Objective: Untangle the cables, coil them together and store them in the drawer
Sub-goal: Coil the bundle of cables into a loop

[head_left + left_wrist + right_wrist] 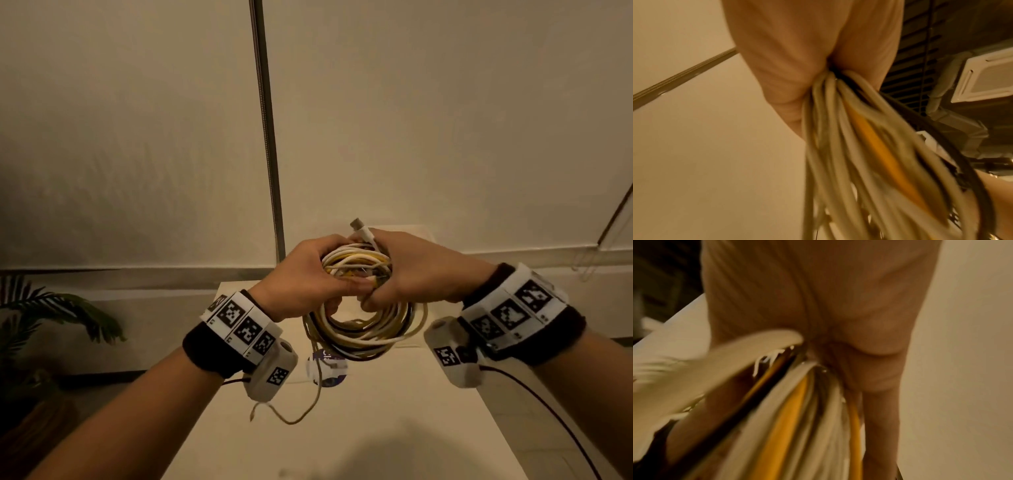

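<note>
A coil of white, yellow and black cables (366, 329) hangs in the air above a white cabinet top (376, 411). My left hand (308, 277) grips the coil's top from the left, and my right hand (407, 270) grips it from the right. A white cable end with a metal plug (358, 226) sticks up above the right hand. One thin cable end (291, 416) dangles loose below the coil. In the left wrist view the cable strands (849, 146) run out of the closed palm. The right wrist view shows the strands (797, 418) bunched under the palm, blurred. No drawer is in view.
A thin metal pole (267, 130) rises against the pale wall behind the cabinet. A potted plant (51, 318) stands at the left on the floor. A small round purple and white thing (325, 370) lies on the cabinet top under the coil.
</note>
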A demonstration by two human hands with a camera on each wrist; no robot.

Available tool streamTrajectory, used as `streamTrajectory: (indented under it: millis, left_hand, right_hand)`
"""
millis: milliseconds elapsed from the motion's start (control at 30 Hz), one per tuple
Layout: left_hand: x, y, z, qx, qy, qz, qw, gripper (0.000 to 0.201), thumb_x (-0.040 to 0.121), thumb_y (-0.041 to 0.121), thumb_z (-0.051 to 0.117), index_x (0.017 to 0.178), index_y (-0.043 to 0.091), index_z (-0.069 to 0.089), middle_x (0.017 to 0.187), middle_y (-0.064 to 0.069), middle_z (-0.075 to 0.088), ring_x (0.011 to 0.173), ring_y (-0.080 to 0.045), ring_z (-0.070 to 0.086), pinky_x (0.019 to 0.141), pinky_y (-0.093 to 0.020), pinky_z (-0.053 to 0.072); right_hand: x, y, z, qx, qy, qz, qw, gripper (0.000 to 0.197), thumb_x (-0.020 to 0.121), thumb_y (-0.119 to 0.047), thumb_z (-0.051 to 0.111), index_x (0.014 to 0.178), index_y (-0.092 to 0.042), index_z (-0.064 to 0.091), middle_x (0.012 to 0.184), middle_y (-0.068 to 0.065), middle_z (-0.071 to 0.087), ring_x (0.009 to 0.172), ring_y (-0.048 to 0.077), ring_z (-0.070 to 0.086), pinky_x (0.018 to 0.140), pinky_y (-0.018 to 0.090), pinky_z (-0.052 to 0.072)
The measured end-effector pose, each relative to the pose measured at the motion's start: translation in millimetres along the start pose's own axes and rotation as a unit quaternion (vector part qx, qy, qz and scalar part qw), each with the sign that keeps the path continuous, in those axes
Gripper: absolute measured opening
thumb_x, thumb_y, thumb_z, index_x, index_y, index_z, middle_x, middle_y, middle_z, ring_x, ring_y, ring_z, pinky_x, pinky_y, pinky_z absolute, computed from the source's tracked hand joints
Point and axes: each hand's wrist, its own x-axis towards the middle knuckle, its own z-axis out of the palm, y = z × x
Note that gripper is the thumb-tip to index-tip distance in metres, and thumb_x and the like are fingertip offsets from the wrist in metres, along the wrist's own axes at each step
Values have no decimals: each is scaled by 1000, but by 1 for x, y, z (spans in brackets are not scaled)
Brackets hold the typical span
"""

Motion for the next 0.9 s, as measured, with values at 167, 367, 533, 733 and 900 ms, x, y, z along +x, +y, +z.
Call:
streamTrajectory:
  millis: [167, 367, 533, 733, 900]
  left_hand:
    - [-1, 3, -2, 91, -9, -31, 995, 43, 80, 21, 77, 112, 13, 51, 85, -10, 68, 60, -28, 63, 55, -39, 56]
    - [2, 5, 0, 165, -14, -44, 985, 53, 74, 30, 82, 104, 17, 42, 91, -13, 69, 78, -38, 69, 66, -53, 56]
    - [-1, 2, 0, 35, 26, -55, 998, 65, 70, 36, 82, 115, 20, 39, 103, -16, 67, 69, -37, 71, 68, -54, 60]
    - [-25, -36, 13, -141, 119, -32, 982, 103, 50, 69, 81, 124, 7, 49, 110, -22, 69, 100, -43, 67, 81, -50, 58]
    - [-16, -47, 40, -181, 224, -5, 958, 67, 62, 27, 89, 118, 13, 56, 92, -11, 71, 85, -37, 69, 81, -46, 58]
  right_hand:
    - [3, 8, 19, 6, 32, 8, 999, 52, 58, -28, 88, 103, -27, 61, 89, -4, 72, 79, 8, 69, 77, 34, 59]
    - [3, 15, 35, -77, 142, 4, 987, 47, 64, -37, 83, 105, -26, 62, 88, -11, 68, 78, 3, 64, 69, 20, 52]
    - [-1, 27, 43, 29, 166, 45, 985, 21, 64, -22, 78, 84, -21, 69, 68, -2, 71, 60, 11, 68, 59, 30, 57]
    - [-1, 44, 50, 250, 296, 98, 917, 11, 70, -6, 73, 80, -6, 72, 81, 23, 72, 69, 36, 69, 63, 48, 58]
    - [4, 40, 64, 275, 353, 77, 891, 15, 66, -9, 70, 81, -5, 69, 77, 23, 70, 64, 35, 67, 60, 46, 58]
